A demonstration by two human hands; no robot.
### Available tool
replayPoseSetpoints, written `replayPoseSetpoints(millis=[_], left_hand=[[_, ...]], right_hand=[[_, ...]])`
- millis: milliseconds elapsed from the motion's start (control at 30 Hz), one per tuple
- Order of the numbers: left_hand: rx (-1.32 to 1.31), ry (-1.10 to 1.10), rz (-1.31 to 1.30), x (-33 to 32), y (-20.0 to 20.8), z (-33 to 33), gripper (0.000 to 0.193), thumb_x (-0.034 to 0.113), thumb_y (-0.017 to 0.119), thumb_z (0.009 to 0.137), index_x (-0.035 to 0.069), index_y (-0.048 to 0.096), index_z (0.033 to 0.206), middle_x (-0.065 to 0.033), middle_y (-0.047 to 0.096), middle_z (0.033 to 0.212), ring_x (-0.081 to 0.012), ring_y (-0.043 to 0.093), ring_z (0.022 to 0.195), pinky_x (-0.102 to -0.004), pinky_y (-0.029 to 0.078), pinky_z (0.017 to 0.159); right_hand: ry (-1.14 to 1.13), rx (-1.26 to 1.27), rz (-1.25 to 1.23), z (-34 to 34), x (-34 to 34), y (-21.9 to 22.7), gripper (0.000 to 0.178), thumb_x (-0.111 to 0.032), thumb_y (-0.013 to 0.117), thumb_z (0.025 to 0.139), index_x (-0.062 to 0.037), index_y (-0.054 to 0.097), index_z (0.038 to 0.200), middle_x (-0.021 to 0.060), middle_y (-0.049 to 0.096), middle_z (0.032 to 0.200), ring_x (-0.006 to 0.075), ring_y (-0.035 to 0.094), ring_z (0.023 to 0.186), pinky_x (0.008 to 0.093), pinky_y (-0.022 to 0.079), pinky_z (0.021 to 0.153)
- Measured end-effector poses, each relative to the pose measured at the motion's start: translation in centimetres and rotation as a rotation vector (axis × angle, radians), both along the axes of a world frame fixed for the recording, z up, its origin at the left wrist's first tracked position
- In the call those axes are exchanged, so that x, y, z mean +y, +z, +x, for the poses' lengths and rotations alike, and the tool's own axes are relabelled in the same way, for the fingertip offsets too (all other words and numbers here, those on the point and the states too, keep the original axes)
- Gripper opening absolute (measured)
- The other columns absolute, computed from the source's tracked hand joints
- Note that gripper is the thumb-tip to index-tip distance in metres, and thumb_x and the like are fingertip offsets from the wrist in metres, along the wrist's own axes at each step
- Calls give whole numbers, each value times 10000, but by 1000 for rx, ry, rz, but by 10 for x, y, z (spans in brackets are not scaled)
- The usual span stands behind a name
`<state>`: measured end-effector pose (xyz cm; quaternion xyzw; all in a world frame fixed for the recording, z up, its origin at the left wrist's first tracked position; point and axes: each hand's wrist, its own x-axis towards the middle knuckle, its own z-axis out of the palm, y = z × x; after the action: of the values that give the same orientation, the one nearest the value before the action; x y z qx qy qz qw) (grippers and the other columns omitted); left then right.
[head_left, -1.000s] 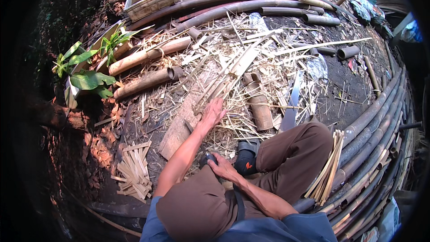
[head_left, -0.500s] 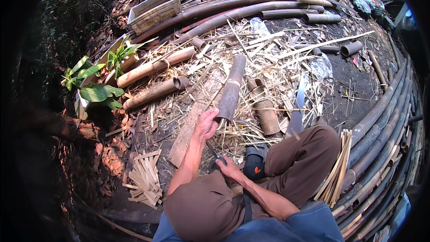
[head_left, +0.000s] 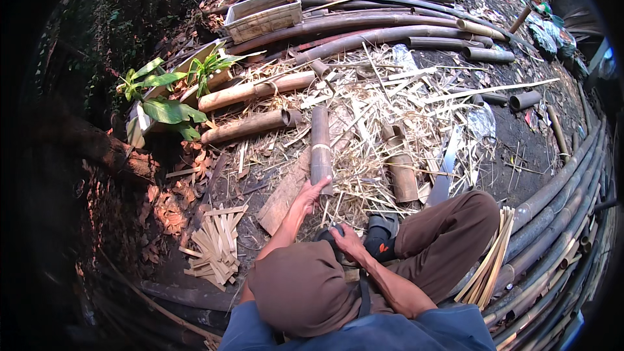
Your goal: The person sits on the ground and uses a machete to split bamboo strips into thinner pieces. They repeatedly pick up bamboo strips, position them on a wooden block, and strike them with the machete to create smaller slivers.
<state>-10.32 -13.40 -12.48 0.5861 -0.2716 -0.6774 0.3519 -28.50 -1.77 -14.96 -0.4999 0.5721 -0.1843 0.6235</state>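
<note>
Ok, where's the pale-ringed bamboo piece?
In the head view's centre, the pale-ringed bamboo piece is in the left hand, left of the short brown tube.

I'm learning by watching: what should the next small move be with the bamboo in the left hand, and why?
I'd probably steady the dark bamboo piece on the wooden board first. The left hand grips only its near end, and whether the piece touches the board is unclear; the right hand holds a dark handle low and apart from it.
</note>
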Motion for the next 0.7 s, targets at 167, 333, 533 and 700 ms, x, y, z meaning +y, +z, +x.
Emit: replayPoseSetpoints(millis=[167,333,533,700], left_hand=[[950,258,165,-5,34,-4,562,407,750,840,23,514,1176,-15,493,718,-110,418,591,-245,351,521],[1018,131,-369,37,68,-5,941,449,809,761,52,315,1457,-105,570,1018,-229,586,961,-400,492,919],[493,432,-670,-6,126,73,866,570,716,805,28,391,1397,-182,603,1198,-284,615,1076,-461,508,940],[-41,650,-935,-15,108,71,554,294,793,812,3,540,1210,-113,634,1103,-198,612,1051,-364,480,978]], right_hand=[[-17,156,-51,-13,-9,-18,573,-517,573,886,-29,612,1183,200,677,945,322,651,899,405,498,810],[-167,196,-153,-39,-48,-1,488,-452,596,899,-10,650,1099,127,637,720,198,596,666,363,474,637],[-385,109,-158,-67,-58,54,359,-344,586,930,-18,597,1081,78,578,769,178,528,702,345,452,653],[-265,21,-383,-50,-35,77,479,-284,632,893,-80,489,1303,171,649,896,302,646,794,404,502,727]])
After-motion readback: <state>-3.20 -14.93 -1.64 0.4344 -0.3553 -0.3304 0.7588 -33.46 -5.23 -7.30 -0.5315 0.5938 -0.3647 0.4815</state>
